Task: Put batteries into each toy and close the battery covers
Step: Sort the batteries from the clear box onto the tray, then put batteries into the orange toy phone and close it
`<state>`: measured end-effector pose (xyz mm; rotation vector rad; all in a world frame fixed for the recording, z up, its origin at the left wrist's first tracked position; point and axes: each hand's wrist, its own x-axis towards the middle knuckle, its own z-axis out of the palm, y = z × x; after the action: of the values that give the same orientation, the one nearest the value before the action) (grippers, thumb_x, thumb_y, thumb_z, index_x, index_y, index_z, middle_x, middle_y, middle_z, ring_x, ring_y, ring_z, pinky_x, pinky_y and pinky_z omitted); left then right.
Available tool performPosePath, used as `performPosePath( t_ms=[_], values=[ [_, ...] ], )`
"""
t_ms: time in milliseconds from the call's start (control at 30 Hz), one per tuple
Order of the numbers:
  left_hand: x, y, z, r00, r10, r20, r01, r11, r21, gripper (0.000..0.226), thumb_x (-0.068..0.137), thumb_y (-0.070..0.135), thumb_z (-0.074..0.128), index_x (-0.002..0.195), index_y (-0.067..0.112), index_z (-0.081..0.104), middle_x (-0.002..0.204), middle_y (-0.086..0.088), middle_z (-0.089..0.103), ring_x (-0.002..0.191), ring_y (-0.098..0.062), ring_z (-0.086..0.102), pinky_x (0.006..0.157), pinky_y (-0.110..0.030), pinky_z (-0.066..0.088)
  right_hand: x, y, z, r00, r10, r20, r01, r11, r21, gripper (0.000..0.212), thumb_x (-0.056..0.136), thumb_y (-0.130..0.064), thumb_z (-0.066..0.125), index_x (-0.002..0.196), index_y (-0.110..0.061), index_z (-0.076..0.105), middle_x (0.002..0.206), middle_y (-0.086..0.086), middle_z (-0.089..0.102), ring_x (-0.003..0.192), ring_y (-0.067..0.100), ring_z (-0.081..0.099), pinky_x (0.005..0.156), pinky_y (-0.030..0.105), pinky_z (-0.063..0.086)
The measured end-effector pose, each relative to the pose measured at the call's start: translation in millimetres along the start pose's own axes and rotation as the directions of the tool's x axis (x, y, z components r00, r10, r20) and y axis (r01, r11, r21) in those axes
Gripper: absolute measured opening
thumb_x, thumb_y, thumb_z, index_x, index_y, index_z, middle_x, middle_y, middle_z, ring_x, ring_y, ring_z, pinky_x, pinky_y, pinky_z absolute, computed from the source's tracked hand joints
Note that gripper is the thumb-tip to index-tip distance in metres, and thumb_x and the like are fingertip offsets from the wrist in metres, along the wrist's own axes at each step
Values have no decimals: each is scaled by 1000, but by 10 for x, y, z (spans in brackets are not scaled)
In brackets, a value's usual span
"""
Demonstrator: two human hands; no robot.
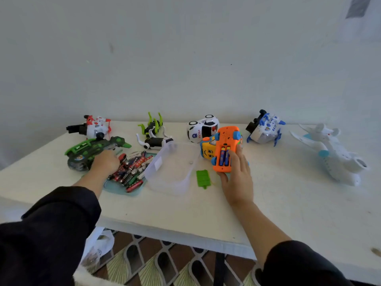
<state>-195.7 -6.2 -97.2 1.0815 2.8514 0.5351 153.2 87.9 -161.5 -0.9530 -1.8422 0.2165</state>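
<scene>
My right hand point(237, 178) grips the orange and yellow toy car point(223, 150), turned over so its underside faces up. Its open battery bay holds two blue batteries point(224, 156). The green battery cover point(203, 178) lies on the table just left of that hand. My left hand point(106, 162) reaches over the pile of loose batteries point(132, 171) in a teal tray point(117, 188); its fingertips are hidden, so I cannot tell whether it holds one. The green dinosaur toy point(90, 149) lies right beside the left hand.
Along the back stand a red-white toy point(93, 126), a green-black-white toy point(154, 133), a white police car point(203, 127), a blue-white toy point(265, 129) and, at the right, a white plane point(334, 151). A clear plastic lid point(173, 172) lies mid-table. The table's front edge point(185, 238) is near me.
</scene>
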Motion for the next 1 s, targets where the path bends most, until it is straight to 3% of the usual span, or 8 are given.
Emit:
performPosePath(
  t_ms=[100, 267, 400, 467, 600, 767, 900, 1000],
  values=[
    [43, 11, 35, 999, 18, 43, -20, 999, 32, 24, 97, 10, 43, 104, -4, 61, 118, -26, 58, 108, -38, 54, 88, -37, 41, 6, -11, -16, 999, 52, -6, -51, 998, 35, 63, 78, -16, 76, 130, -17, 41, 149, 23, 31, 125, 47, 43, 93, 57, 44],
    [37, 108, 72, 992, -120, 48, 116, 991, 68, 36, 97, 15, 46, 124, -8, 50, 125, -25, 54, 113, -37, 53, 88, -37, 44, 0, 5, -29, 998, 67, 9, -68, 997, 45, 65, 78, -17, 76, 132, -17, 41, 148, 22, 32, 126, 46, 41, 92, 54, 44],
    [24, 172, 59, 977, -213, 23, 215, 974, -69, 45, 95, 24, 51, 129, -5, 48, 127, -25, 54, 112, -39, 53, 88, -40, 46, 4, -1, -44, 994, 104, 34, -105, 993, 49, 65, 79, -16, 75, 136, -6, 45, 150, 20, 30, 130, 43, 38, 97, 53, 41],
    [11, 272, -1, 976, -201, -79, 191, 975, -112, 37, 92, 19, 55, 120, -6, 53, 120, -26, 57, 108, -41, 55, 84, -43, 47, 2, -10, -57, 994, 105, 39, -107, 993, 54, 64, 79, -16, 74, 136, -5, 45, 150, 19, 30, 130, 42, 38, 99, 52, 40],
    [-151, 801, -210, 947, -59, -317, -60, 934, -351, 23, 93, 5, 49, 115, -2, 51, 109, -20, 59, 95, -33, 57, 72, -39, 45, 14, -21, -90, 990, 128, 55, -132, 987, 95, 64, 79, -14, 74, 135, -5, 45, 151, 17, 30, 130, 41, 39, 99, 51, 40],
    [-662, 1658, -320, 864, 173, -473, -443, 708, -550, 44, 94, 6, 47, 137, 11, 36, 102, -7, 61, 92, -27, 59, 79, -36, 48, 22, 6, -118, 978, 188, 85, -200, 964, 173, 64, 80, -15, 74, 136, -12, 44, 153, 8, 28, 131, 31, 40, 100, 42, 41],
    [-1166, 2076, -237, 839, 292, -459, -543, 499, -676, 64, 89, -1, 51, 144, 19, 24, 82, 10, 49, 75, -11, 58, 67, -20, 45, 10, 78, -251, 976, 190, 107, -206, 962, 179, 63, 77, -11, 76, 133, -11, 46, 150, 7, 33, 126, 30, 46, 95, 31, 38],
    [-1416, 2226, -42, 803, 352, -482, -592, 370, -716, 59, 83, -6, 54, 135, 14, 33, 79, 12, 47, 70, -1, 55, 73, -28, 51, -32, 143, -370, 978, 199, 64, -207, 961, 183, 66, 75, -10, 78, 133, -19, 46, 147, 7, 39, 122, 30, 51, 93, 30, 40]
  ],
)
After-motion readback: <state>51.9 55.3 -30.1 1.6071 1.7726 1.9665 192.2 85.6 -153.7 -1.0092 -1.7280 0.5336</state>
